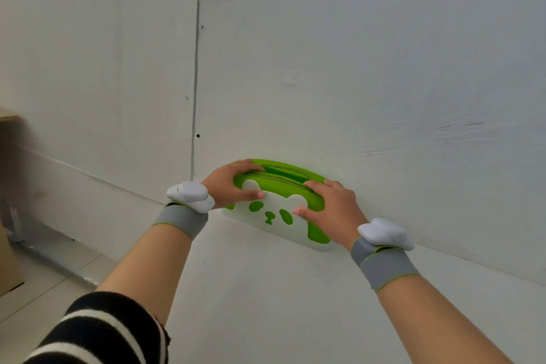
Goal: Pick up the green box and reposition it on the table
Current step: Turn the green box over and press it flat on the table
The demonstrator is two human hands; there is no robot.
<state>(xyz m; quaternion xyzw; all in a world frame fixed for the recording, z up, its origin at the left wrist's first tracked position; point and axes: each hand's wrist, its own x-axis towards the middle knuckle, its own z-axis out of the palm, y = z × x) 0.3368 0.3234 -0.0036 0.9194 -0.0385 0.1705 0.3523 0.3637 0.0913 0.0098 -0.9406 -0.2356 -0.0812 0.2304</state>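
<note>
The green box (280, 186) has a white panda face on its front and stands on the white table (266, 289), close to the wall behind it. My left hand (230, 186) grips its left end, fingers over the top and thumb on the front. At the right end my right hand (331, 204) holds on the same way. Both wrists wear grey bands with white trackers. The box's back side is hidden.
A white panelled wall (354, 68) rises right behind the table. To the left, past the table edge, lie a tiled floor (44, 269) and a cardboard box (9, 260). A metal rail (53, 257) runs along the floor by the wall.
</note>
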